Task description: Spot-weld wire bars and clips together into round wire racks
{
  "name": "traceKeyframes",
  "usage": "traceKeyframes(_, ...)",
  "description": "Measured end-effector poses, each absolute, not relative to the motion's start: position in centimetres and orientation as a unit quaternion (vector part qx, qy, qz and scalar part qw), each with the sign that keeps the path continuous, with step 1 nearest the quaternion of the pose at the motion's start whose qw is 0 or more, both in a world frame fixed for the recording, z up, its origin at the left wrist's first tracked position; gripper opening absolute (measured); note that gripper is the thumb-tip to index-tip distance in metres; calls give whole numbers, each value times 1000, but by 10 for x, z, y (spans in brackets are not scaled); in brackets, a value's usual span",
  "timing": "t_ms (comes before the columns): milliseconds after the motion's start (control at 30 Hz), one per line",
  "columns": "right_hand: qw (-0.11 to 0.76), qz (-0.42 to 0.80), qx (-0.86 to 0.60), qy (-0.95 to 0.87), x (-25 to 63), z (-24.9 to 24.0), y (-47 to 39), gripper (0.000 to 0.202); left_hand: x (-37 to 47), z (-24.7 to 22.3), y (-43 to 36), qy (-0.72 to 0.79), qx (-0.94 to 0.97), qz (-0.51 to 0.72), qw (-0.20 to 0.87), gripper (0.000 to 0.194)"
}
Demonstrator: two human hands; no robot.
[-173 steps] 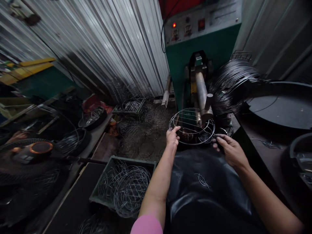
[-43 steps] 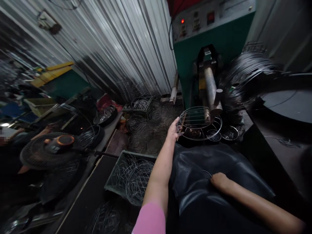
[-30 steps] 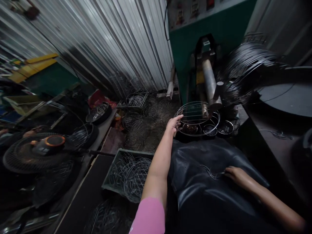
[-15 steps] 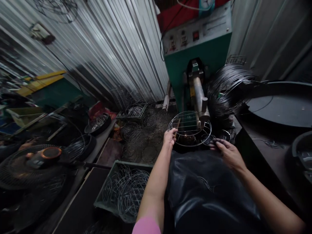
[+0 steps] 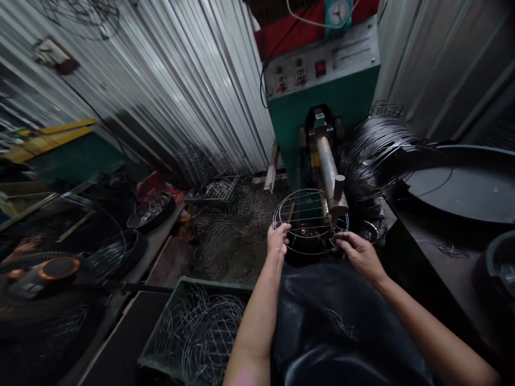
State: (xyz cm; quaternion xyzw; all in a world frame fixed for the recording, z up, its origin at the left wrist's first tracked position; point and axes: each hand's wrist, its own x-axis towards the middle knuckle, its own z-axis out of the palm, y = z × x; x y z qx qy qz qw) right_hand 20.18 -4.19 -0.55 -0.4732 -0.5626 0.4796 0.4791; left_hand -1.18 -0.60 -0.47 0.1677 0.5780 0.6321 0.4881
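A round wire grate (image 5: pixel 306 253), made of thin rings with straight cross wires, is held level under the metal arm (image 5: pixel 330 174) of a green machine (image 5: pixel 281 126). My left hand (image 5: pixel 278 240) is closed on the grate's left rim, thumb on top. At its right edge, my right hand (image 5: pixel 359 255) pinches thumb and fingers together by the rim, below the arm's tip. Whatever those dark fingertips hold is too small to make out. Loose short wires (image 5: pixel 341 321) lie on the black apron or sheet (image 5: pixel 314 300) over my lap.
A green crate (image 5: pixel 161 351) of wire grates stands at lower left, with more grates on the floor beyond. At right are a wire coil (image 5: pixel 378 145), a large round tray (image 5: pixel 462 185) and a black tub (image 5: pixel 499 262). A fan (image 5: pixel 44 276) stands at far left.
My right hand has moved left from beside the grate to its right rim. The left hand keeps its hold on the grate. The whole view has shifted slightly.
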Motion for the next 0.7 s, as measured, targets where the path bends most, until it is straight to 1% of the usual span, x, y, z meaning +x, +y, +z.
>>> traceKeyframes(67, 433, 490, -489, -578, 201, -14, -39, 30, -10, -6, -6, 578, 165, 631, 490, 36)
traceKeyframes(133, 420, 491, -499, -578, 200, -20, -37, 32, -9, -7, -6, 579, 168, 629, 491, 37)
traceKeyframes(300, 426, 484, -498, -580, 202, -16, -36, 32, -6, -7, -5, 585, 169, 626, 487, 38)
traceKeyframes(467, 436, 504, -489, -563, 204, -14, -37, 29, -3, -7, -3, 597, 175, 618, 481, 34)
traceKeyframes(700, 451, 498, -483, -561, 205, -10, -32, 28, -1, -8, 4, 601, 176, 612, 484, 30)
